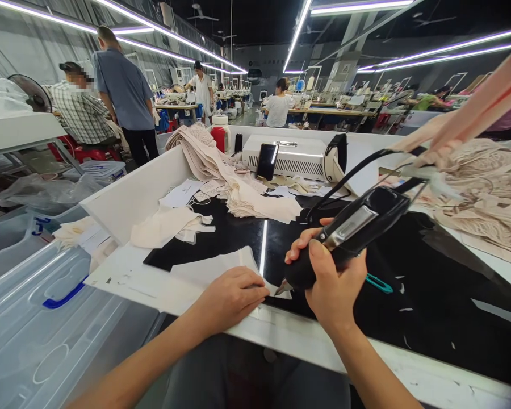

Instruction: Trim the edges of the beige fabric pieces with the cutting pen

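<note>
My right hand (336,284) is wrapped around a black corded handheld cutter (357,221) with a metal plate on its side. The cutter tilts down to the left, and its pointed blade (283,287) meets the edge of a pale fabric piece (215,266). That piece lies across the black glass work surface (409,267) near the front edge of the table. With fingers together and bent, my left hand (234,295) presses the fabric just left of the blade. Its fingertips partly hide the cloth.
A pink fabric strip (472,122) rises from the cutter's rear. Stacked beige fabric (238,182) lies behind, near a phone (267,161) and a white vented box (296,156). A teal clip (378,283) lies right. Plastic bins (68,318) stand left; people work beyond.
</note>
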A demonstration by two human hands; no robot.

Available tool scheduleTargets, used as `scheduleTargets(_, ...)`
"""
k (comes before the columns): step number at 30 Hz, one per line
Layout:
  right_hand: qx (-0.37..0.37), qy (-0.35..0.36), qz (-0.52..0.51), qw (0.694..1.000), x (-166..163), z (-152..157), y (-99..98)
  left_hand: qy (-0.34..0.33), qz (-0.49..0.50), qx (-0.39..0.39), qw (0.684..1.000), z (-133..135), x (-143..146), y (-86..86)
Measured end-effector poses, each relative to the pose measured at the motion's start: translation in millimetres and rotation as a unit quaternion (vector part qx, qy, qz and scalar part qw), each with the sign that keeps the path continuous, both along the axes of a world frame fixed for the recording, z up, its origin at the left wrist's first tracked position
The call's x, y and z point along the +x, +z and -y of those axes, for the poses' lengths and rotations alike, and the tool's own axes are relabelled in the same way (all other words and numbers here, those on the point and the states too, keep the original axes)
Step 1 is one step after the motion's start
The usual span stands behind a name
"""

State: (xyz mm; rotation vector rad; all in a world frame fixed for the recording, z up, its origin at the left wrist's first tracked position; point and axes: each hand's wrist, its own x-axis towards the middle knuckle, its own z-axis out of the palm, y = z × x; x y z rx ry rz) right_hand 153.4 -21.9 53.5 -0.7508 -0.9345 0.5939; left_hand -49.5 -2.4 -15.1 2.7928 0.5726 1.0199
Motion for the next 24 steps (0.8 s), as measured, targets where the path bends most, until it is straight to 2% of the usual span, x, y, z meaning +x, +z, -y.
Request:
scheduleTargets(6, 0.003, -0.033, -0.012, 0.999, 10.0, 2.5, 5.3, 0.003, -0.007, -0.003, 1.0, -0.7, -1.4, -3.3)
scheduleTargets(15, 0.001, -0.021, 0.002, 1.0, 11.9, 3.6, -1.1, 0.002, -0.021, -0.01, 1.0, -1.0, -2.8, -6.4)
scheduleTargets(20, -0.009, -0.033, 0.012, 0.999, 17.4, 0.4, -1.7, -0.008, 0.007, -0.017, 1.0, -1.6, -4.3, 0.0)
scheduleTargets(24, -0.003, -0.046, 0.012, 0.999, 26.3, -6.3, 0.1, 0.017, 0.01, -0.013, 1.0, -6.8, -16.7, 8.0)
